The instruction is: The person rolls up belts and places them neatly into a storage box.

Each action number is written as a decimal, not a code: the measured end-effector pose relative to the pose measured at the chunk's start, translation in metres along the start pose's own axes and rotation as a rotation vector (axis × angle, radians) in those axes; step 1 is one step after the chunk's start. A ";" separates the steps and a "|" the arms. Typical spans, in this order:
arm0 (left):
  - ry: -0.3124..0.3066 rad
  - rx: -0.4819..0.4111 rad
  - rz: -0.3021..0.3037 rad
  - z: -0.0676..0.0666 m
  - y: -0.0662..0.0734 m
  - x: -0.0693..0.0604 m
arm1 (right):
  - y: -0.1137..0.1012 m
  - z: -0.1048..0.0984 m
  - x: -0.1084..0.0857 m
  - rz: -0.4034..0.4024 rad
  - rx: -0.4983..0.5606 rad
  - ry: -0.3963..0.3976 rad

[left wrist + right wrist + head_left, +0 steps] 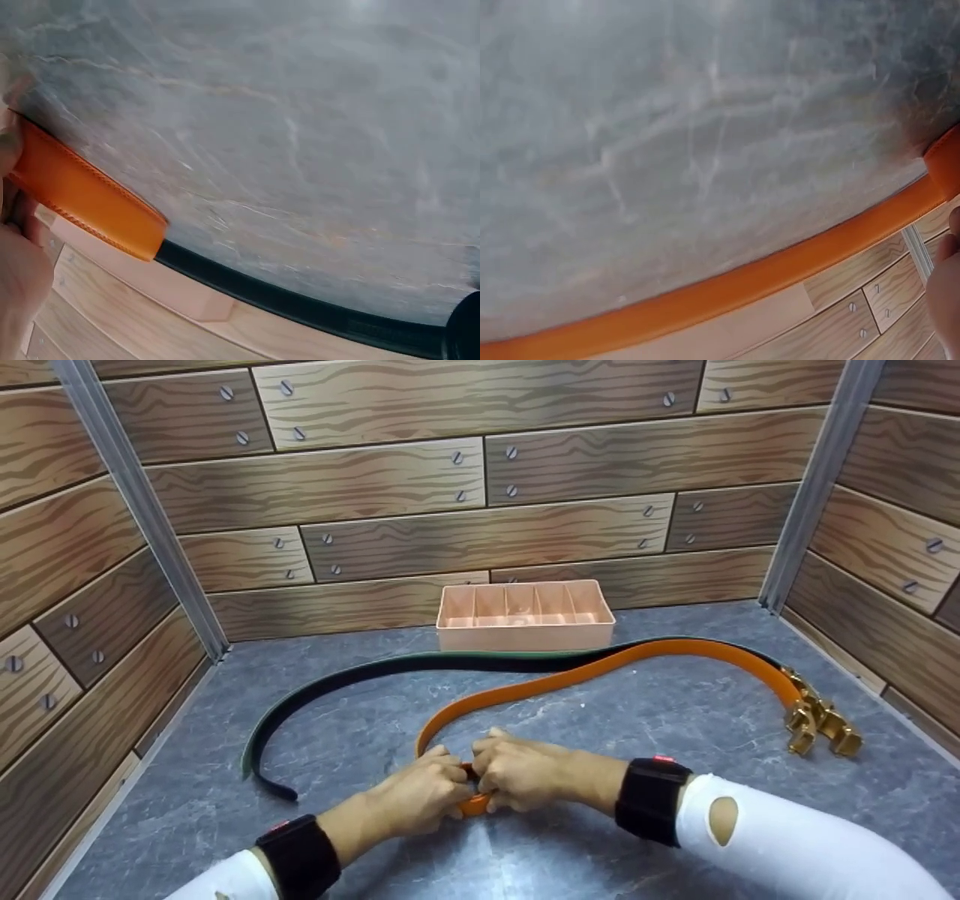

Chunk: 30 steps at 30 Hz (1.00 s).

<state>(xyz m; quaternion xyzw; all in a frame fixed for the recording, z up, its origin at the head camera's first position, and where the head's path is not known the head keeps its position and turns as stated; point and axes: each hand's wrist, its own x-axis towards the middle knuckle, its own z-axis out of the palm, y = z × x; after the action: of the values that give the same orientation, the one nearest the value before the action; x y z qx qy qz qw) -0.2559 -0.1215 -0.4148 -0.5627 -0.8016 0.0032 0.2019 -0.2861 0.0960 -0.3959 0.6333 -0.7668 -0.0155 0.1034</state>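
Note:
Both hands meet over an orange belt (540, 682) near the front of the grey tabletop. Its near end bends into a small loop between them. My left hand (424, 791) grips the belt from the left; in the left wrist view the orange strap (90, 191) runs out from its fingers. My right hand (517, 769) pinches the loop from the right, and the curled strap (946, 161) shows beside it in the right wrist view. Partly behind lies a dark green belt (390, 661) in a wide arc. Gold buckles (817, 720) sit together at the right.
A pink tray (525, 637) with several compartments stands at the back against the wood-patterned wall (390, 472). Side walls with metal corner posts (142, 502) close in the grey tabletop (187, 735) on the left and right.

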 end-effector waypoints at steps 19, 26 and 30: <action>0.028 -0.023 -0.068 -0.001 0.014 0.003 | 0.000 0.005 -0.003 -0.103 0.052 0.128; 0.110 -0.041 -0.054 0.005 0.016 0.006 | -0.007 0.006 -0.015 -0.002 0.045 0.207; 0.109 -0.018 -0.067 0.004 0.017 0.006 | -0.009 0.006 -0.014 0.038 0.150 0.159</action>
<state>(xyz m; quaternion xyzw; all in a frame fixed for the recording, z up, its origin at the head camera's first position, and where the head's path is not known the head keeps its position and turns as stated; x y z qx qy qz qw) -0.2437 -0.1089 -0.4209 -0.5368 -0.8077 -0.0413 0.2404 -0.2756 0.1069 -0.4051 0.6239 -0.7671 0.0940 0.1164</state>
